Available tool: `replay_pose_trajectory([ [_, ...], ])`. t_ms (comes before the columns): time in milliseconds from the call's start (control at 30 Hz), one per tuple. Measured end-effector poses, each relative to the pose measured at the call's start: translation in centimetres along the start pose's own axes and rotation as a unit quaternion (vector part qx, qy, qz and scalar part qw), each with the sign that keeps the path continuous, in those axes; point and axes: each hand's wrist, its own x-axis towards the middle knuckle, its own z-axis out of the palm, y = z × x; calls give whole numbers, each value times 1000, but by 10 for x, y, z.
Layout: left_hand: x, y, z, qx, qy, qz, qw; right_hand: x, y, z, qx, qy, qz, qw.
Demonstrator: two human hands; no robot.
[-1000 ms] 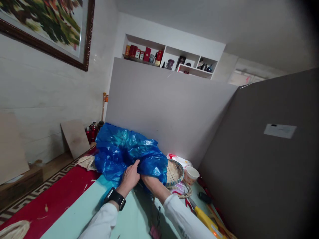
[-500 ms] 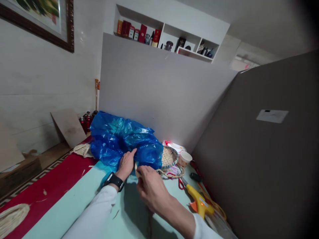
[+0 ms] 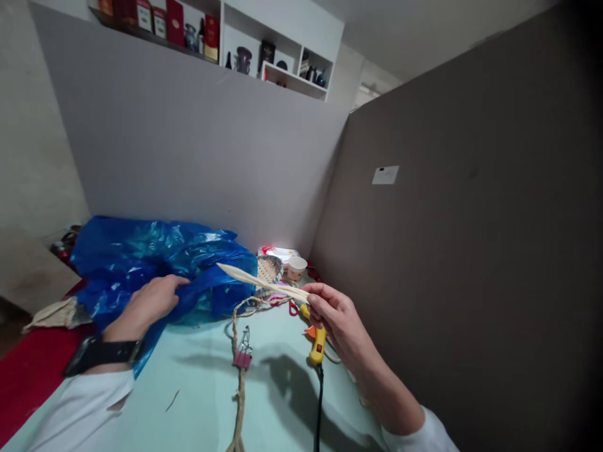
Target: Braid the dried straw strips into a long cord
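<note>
My right hand (image 3: 332, 307) is closed on a few pale, flat plant-fibre strips (image 3: 264, 282), pinching one end between thumb and fingers. The strips stick out leftward, their pointed tip in front of a crumpled blue plastic bag (image 3: 160, 242). At the bag's front, my left hand (image 3: 153, 304) grips a fold of the plastic, its thumb mostly hidden. Between my hands a twisted fibre cord (image 3: 240, 395) runs along the pale green tabletop (image 3: 198, 389). A dark pink binder clip (image 3: 242, 360) is clamped on that cord.
Below my right hand lies a yellow glue gun (image 3: 317, 345) with a black cable. Beyond it are red-handled scissors (image 3: 293, 308), a woven basket (image 3: 269, 269) and a paper cup (image 3: 296, 266). Grey panels (image 3: 202, 144) stand behind and to the right. A red cloth (image 3: 28, 364) covers the left side.
My right hand has drawn back to the right from the bag, and the pale strips now show in it. My left hand has shifted on the bag. The view has turned right.
</note>
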Motion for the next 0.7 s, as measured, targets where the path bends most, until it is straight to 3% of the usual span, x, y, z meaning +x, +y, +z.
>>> replay_pose_trajectory([
  [100, -6, 22, -28, 67, 17, 32, 997, -2, 1, -4, -33, 35, -23, 999],
  [167, -9, 43, -30, 95, 57, 45, 993, -1, 2, -8, -50, 57, -34, 997],
  [233, -10, 61, -18, 112, 82, 69, 988, 1, 3, -12, -45, 64, -38, 996],
  [300, -11, 67, 4, 123, 55, 106, 985, 2, 5, -16, -19, 67, -33, 997],
  [467, -21, 44, 55, 139, -12, 112, 984, 7, 14, -24, 68, 66, -17, 995],
  [567, -29, 32, 70, 141, -14, 98, 985, 12, 23, -25, 108, 66, -24, 992],
  [700, -29, 32, 77, 135, -15, 90, 987, 15, 32, -26, 145, 55, -11, 988],
])
